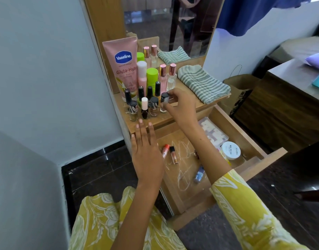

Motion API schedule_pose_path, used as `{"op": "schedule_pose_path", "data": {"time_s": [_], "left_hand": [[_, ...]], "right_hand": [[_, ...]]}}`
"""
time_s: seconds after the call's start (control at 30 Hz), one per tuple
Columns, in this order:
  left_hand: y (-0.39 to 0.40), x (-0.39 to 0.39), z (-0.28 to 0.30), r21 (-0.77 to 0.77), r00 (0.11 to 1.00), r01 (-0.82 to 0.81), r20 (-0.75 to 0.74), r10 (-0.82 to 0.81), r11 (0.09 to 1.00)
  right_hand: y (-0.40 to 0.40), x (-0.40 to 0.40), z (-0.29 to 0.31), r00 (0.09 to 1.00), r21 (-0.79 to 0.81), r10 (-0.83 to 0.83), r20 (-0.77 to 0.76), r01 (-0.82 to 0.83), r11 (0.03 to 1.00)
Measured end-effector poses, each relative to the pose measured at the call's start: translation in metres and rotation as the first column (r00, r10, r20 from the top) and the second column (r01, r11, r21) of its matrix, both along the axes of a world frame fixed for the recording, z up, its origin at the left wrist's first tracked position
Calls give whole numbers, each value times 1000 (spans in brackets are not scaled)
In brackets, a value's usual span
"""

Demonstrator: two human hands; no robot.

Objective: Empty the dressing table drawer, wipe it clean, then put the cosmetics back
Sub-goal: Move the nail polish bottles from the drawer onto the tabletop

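The wooden drawer point(245, 139) stands pulled out below the dressing table top point(182, 112). On the top stand several nail polish bottles, a pink Vaseline tube point(121, 67) and spray bottles. My right hand point(180, 105) pinches a clear nail polish bottle with a dark cap point(164, 103) at the right end of the front row. My left hand point(146, 152) hovers flat, fingers apart, over the drawer's left edge, holding nothing. Inside the drawer lie an orange tube point(165, 150), a lip gloss point(173, 154), a white nail polish remover jar point(230, 150), a blue item point(199, 175) and a clear packet point(214, 132).
A folded striped cloth point(203, 83) lies on the right of the table top, under the mirror point(166, 24). A brown paper bag point(240, 91) stands on the dark floor to the right, beside a low wooden bed frame point(281, 109). A grey wall is close on the left.
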State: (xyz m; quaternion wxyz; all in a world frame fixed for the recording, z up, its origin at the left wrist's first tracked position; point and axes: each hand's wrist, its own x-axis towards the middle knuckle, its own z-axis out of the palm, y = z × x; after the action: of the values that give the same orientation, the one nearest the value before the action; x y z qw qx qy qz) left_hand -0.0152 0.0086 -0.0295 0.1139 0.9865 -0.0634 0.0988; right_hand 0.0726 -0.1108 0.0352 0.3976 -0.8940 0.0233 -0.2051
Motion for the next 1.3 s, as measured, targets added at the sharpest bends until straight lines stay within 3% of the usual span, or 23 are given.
{"op": "schedule_pose_path", "data": {"time_s": [0.23,0.37,0.47,0.53,0.63,0.77,0.83,0.97,1.13,1.3], "left_hand": [[-1,0,-1,-48,1000,10,12,-10,999],[0,0,-1,-47,1000,15,17,-14,999],[1,1,-4,-25,1000,15,7,-15,1000],[1,0,-3,-30,1000,25,15,-24,999],[1,-1,1,-44,1000,30,6,-30,999],[1,2,-1,-2,1000,9,-19,-9,1000],[2,2,-1,5,1000,10,-13,-10,1000],[1,1,2,-26,999,32,5,-32,999],[1,3,-3,13,1000,9,-26,-8,1000],[0,4,-5,68,999,-18,-30,20,998]], "right_hand": [[-13,-16,-10,995,67,33,-92,-27,997],[-49,-49,-7,969,-156,152,-195,-183,971],[-69,-74,-17,785,-382,202,-586,-488,785],[-74,-88,-31,661,-435,160,-733,-636,637],[-74,-102,-50,594,-471,158,-789,-749,465],[-75,-102,-57,626,-546,196,-755,-765,340],[-72,-100,-55,631,-528,256,-733,-764,372],[-55,-94,-38,655,-333,400,-641,-707,624],[-42,-67,-1,834,-372,353,-424,-515,772],[-44,-42,31,945,-221,211,-249,-268,938]]}}
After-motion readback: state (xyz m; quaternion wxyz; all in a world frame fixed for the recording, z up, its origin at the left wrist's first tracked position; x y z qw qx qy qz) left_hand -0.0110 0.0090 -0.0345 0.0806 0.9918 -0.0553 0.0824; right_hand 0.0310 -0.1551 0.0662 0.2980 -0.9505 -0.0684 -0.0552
